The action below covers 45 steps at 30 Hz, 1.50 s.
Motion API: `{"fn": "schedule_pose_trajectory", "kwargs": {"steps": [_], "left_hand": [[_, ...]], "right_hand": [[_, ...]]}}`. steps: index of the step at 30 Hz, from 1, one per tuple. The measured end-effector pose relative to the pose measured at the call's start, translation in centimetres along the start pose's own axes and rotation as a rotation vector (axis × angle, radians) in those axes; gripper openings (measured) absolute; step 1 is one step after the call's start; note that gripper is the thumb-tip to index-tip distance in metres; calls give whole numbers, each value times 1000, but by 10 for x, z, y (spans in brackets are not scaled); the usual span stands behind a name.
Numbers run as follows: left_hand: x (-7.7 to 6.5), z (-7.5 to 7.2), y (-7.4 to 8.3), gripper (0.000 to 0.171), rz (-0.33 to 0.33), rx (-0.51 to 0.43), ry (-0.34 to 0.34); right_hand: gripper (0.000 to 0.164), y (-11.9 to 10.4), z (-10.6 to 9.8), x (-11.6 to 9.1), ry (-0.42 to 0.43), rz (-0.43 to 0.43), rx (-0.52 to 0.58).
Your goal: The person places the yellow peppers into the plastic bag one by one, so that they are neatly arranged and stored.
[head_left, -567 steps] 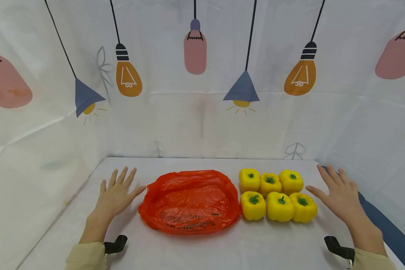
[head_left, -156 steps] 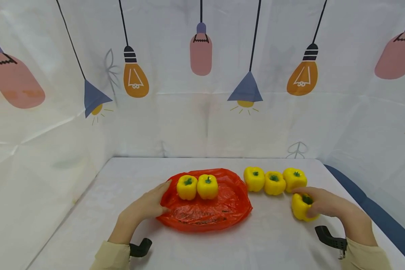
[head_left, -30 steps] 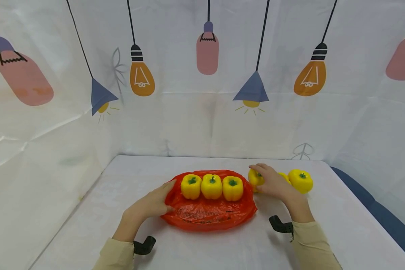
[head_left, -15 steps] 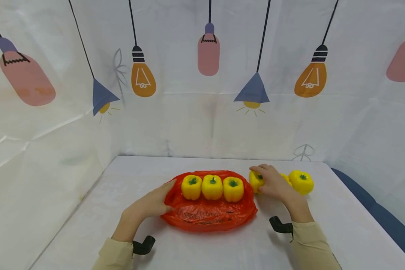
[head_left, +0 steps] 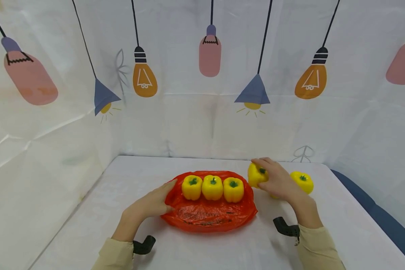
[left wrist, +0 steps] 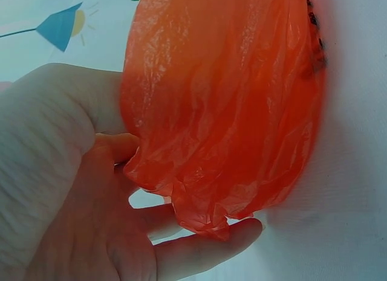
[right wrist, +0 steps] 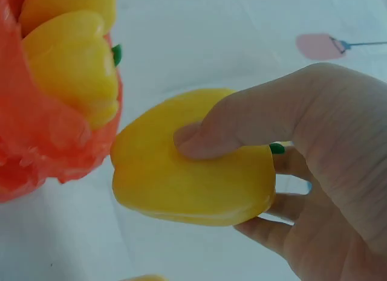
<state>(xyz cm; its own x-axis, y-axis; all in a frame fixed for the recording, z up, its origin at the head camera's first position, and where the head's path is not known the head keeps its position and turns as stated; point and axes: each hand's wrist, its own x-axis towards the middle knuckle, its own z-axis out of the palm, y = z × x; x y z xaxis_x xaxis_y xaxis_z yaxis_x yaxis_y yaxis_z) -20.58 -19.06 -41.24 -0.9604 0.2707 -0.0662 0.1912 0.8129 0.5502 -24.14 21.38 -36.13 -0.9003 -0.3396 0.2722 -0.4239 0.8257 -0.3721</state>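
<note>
A red plastic bag lies spread on the table with three yellow bell peppers in a row in it: left, middle and right. My left hand holds the bag's left end, thumb and fingers around the crumpled film. Just right of the bag, my right hand grips another yellow bell pepper, raised slightly off the table. In the right wrist view the thumb presses across the side of that held bell pepper; its green stem points toward the palm.
One more yellow bell pepper stands on the white table right of my right hand. Another is mostly hidden behind that hand. A white sheet with printed lamps hangs behind the table. Something dark blue lies beyond the right edge.
Over the last second my right hand has lifted a bell pepper from the back row. Since earlier frames, three peppers have moved from table into bag. My left hand stays at the bag's left end.
</note>
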Motion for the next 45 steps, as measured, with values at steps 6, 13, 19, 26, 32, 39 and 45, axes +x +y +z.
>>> {"fn": "schedule_pose_trajectory", "kwargs": {"steps": [6, 13, 19, 26, 32, 39, 45], "left_hand": [[0, 0, 0, 86, 0, -2, -3], [0, -1, 1, 86, 5, 2, -3], [0, -1, 1, 85, 4, 6, -4], [0, -2, 3, 86, -9, -5, -9], [-2, -3, 2, 86, -17, -10, -10], [-5, -6, 3, 84, -2, -11, -19], [-5, -9, -1, 80, 41, -4, -35]], "right_hand": [[71, -21, -7, -6, 4, -28, 61], [68, -53, -3, -12, -7, -129, 122], [70, -76, 5, -17, -31, -198, 125], [71, -98, 24, -18, -106, -241, 151], [71, -116, 46, -10, -164, -239, 137], [70, -136, 68, -1, -222, -234, 71], [70, -145, 91, 1, -263, -234, 13]]}}
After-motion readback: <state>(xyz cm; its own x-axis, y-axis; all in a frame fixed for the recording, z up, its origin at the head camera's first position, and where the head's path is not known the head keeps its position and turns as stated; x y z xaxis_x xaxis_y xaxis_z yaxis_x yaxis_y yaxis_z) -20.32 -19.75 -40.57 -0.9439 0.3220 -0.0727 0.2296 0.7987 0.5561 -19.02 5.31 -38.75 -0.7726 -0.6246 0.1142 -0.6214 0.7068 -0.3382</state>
